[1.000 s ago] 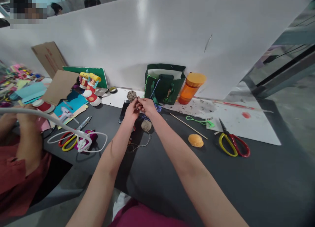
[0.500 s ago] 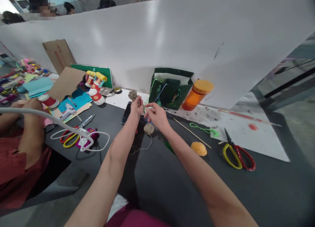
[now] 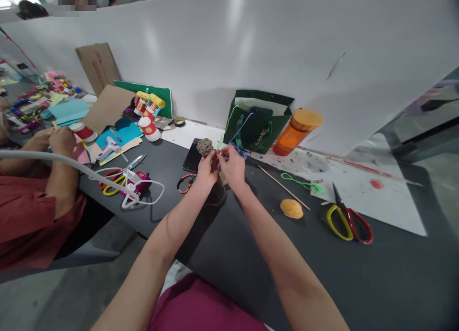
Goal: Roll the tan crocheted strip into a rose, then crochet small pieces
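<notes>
My left hand is closed with its fingers pinched around the lower part of a grey-brown twine flower, whose coiled head stands out above the fingers. Close against it, my right hand is also closed in a pinch; what lies between its fingertips is too small to make out. Behind the hands are green yarn and blue yarn. A ball of twine shows partly under my right hand, with a loose strand on the table. A black phone and a beaded bracelet lie left of my left hand.
A dark green paper bag and an orange jar stand by the white partition. Rightward lie a stick, a yellow-orange lump and scissors. At left are a glue gun, a white cable and a co-worker's hands.
My hands have drawn together, the fingertips now meeting beside the twine flower. The flower's head has turned more toward me. The view has shifted, and the bracelet now shows more fully.
</notes>
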The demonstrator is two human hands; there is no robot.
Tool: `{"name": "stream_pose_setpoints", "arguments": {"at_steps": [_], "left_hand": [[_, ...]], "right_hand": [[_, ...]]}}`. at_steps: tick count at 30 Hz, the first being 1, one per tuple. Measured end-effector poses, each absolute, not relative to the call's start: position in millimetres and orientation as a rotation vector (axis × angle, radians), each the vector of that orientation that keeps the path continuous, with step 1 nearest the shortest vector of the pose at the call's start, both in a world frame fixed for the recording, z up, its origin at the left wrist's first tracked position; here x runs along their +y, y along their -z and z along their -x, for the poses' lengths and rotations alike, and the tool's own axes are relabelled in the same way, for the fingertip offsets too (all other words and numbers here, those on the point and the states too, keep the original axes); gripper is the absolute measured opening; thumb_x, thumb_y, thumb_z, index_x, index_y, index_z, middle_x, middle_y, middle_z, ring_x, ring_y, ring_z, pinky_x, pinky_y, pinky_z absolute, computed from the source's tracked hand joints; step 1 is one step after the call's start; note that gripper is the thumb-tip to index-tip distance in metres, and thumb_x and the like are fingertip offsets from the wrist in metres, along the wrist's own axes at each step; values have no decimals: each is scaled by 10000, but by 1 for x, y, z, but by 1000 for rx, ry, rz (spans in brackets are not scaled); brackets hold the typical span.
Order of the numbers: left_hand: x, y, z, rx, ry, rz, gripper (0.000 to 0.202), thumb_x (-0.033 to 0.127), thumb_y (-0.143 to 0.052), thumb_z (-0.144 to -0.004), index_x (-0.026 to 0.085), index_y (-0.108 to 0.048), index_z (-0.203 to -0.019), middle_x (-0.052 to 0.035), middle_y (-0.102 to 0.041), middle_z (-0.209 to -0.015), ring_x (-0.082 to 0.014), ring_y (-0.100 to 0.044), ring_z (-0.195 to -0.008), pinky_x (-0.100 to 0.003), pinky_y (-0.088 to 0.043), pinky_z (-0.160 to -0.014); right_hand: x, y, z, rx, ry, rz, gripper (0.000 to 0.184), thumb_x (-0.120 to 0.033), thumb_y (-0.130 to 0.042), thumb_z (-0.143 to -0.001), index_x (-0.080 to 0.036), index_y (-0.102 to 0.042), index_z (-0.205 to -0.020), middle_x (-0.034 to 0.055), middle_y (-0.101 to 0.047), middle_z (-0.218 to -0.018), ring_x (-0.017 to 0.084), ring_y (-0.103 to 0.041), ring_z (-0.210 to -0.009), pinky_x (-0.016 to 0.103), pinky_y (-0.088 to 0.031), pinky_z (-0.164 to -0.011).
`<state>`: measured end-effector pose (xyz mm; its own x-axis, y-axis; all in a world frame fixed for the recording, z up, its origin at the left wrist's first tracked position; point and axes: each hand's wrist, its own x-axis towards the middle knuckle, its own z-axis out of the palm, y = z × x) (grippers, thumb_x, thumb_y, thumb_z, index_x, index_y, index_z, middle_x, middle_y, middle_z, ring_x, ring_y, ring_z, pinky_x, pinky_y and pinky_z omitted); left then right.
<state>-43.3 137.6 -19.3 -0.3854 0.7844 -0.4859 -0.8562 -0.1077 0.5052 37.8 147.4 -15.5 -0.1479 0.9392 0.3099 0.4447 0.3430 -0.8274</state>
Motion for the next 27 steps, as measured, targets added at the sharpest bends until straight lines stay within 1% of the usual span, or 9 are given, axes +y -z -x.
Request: {"name": "stream_pose_setpoints", "arguments": {"at_steps": [3,9,12,14,16,19,22,25,27], "left_hand": [[131,23,41,869,-1738,107,181,-5,-687,-806,170,-655,-778,18,-689,-676,-107,-699,-717,-224,-518,-821],[129,21,38,815,-1677,60,181,6,-629,-856,182,-671,-860,21,-701,-710,-96,-697,-721,-212,-522,-837],[131,17,47,795,-1639,31,98,148,-608,-934,168,-698,-902,-10,-710,-718,-117,-703,-736,-231,-539,-841],[134,14,55,779,-1615,7,221,308,-567,-984,149,-718,-953,-53,-733,-768,-153,-720,-802,-265,-555,-854],[137,11,61,766,-1598,-17,317,382,-528,-1003,136,-728,-1014,-88,-760,-854,-181,-731,-893,-287,-560,-880],[143,11,66,767,-1588,-38,248,282,-540,-999,154,-722,-1112,-78,-777,-939,-181,-730,-998,-284,-551,-929],[147,15,65,782,-1581,-41,236,205,-540,-996,176,-710,-1157,-56,-782,-961,-164,-729,-1027,-268,-551,-937],[147,17,63,791,-1560,-42,251,227,-527,-1008,158,-711,-1165,-68,-783,-963,-162,-729,-1022,-241,-557,-904],[146,17,62,793,-1540,-44,270,230,-513,-1014,149,-710,-1180,-77,-783,-967,-166,-728,-1016,-230,-560,-886]], "right_hand": [[147,21,-42,-1728,-718,1267,80,-293,-623,-883,-217,-646,-893,74,-750,-814,249,-714,-743,387,-558,-771],[152,27,-49,-1710,-677,1299,103,-267,-608,-884,-221,-676,-821,69,-770,-804,236,-715,-729,364,-548,-762],[154,28,-47,-1712,-650,1300,126,-237,-591,-882,-221,-689,-804,67,-770,-793,240,-708,-740,369,-533,-782],[155,29,-46,-1711,-638,1298,131,-217,-584,-875,-222,-691,-798,68,-770,-805,244,-708,-764,367,-528,-788],[155,31,-46,-1709,-631,1298,126,-209,-586,-870,-223,-687,-795,70,-767,-820,246,-708,-778,365,-528,-782],[156,33,-47,-1709,-631,1306,118,-207,-587,-873,-221,-676,-797,64,-741,-792,240,-692,-746,365,-534,-760],[154,34,-48,-1691,-585,1313,84,-181,-600,-861,-213,-675,-882,91,-717,-920,249,-679,-847,389,-537,-822],[149,31,-46,-1732,-375,1274,95,-176,-640,-844,-208,-682,-923,142,-644,-1139,295,-608,-1095,450,-490,-959],[146,29,-43,-1790,-256,1254,83,-180,-645,-852,-209,-694,-912,149,-613,-1186,315,-561,-1150,479,-461,-983]]}}
